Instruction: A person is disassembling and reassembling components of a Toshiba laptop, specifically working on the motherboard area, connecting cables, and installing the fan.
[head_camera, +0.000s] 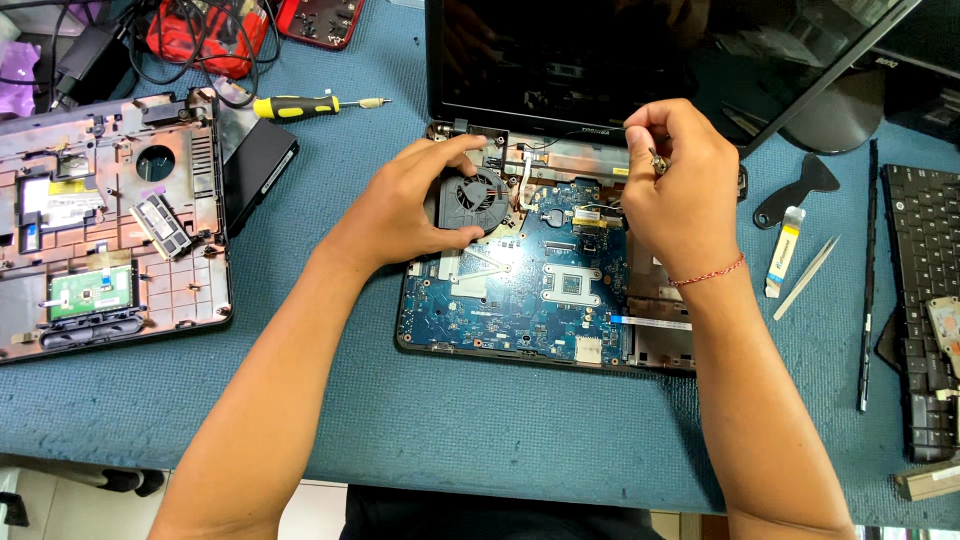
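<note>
An opened laptop (520, 300) lies on the blue mat with its blue motherboard exposed and its dark screen (600, 50) tilted back. My left hand (405, 205) grips the round black cooling fan (478, 200) at the board's upper left, thumb under it and fingers over its top edge. My right hand (680, 175) hovers over the board's upper right, pinching a small metal tool or screw (657, 163) between fingertips; a red thread bracelet circles that wrist.
A second stripped laptop shell (105, 220) lies at the left. A yellow-handled screwdriver (300, 105) rests behind it. At the right are a black pry tool (800, 188), a white strip (783, 250), tweezers (808, 276), a thin black bar (867, 280) and a removed keyboard (925, 300).
</note>
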